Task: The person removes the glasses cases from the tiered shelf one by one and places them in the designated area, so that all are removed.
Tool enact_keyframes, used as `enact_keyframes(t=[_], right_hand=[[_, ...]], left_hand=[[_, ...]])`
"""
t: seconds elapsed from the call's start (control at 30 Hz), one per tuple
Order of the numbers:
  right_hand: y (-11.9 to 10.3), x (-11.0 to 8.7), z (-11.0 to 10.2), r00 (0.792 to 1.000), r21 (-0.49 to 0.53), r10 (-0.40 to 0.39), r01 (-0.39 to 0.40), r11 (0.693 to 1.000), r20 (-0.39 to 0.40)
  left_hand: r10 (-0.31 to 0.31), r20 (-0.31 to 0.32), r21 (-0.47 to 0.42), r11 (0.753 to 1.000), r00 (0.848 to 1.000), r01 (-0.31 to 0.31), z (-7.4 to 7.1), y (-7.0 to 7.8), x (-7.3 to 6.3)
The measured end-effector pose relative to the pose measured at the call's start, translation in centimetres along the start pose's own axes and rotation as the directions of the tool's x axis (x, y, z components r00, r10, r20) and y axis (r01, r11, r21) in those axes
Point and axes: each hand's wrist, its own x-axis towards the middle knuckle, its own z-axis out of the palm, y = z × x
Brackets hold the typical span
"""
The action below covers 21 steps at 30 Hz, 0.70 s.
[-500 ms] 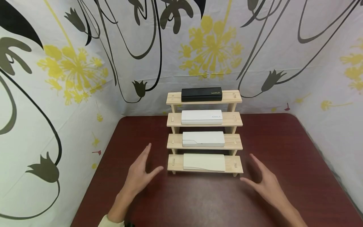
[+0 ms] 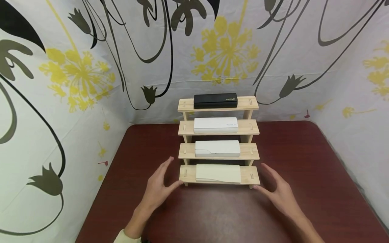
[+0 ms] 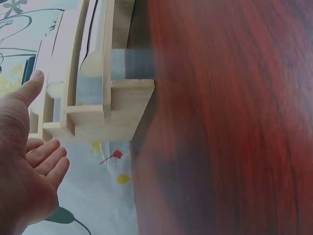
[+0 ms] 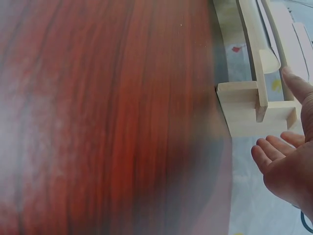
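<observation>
A pale wooden four-tier stand (image 2: 251, 174) sits on the table, with one slim case on each tier. From top to bottom these are a black case (image 2: 215, 101), a white case (image 2: 215, 125), another white case with a curved flap line (image 2: 217, 149) and a cream case (image 2: 218, 173). My left hand (image 2: 157, 189) is beside the stand's lower left end, thumb apart from the extended fingers. At the lower right end is my right hand (image 2: 280, 193), spread likewise. Both thumb tips are at the bottom tier's front corners; whether they touch it I cannot tell.
The dark red-brown wooden table (image 2: 212, 216) runs up to a white cloth backdrop (image 2: 182, 72) printed with flowers, which stands behind and along both sides. The stand is close to the table's back edge.
Both hands have moved inward toward the stand, the left one to the right and the right one slightly to the left. The stand and its cases have stayed put.
</observation>
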Motion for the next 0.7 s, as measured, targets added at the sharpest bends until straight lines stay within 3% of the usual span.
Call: enact_keyframes(t=[0.27,0.43,0.7], right_hand=[[-0.2,0.3,0.7,0.998,0.137,-0.056,0.055,0.989,-0.001],[-0.1,0.5,1.0,0.999,0.123,-0.051,0.05,0.991,0.0],[-0.2,0.7,1.4,0.998,0.115,-0.065,0.066,0.991,-0.015]], left_hand=[[0.006,0.011,-0.034,0.999,1.0,-0.005,1.3,0.4,0.0],[-0.023,0.044,-0.051,0.998,0.999,0.025,1.7,0.6,0.0],[0.007,0.048,-0.063,0.998,0.999,-0.003,2.7,0.6,0.0]])
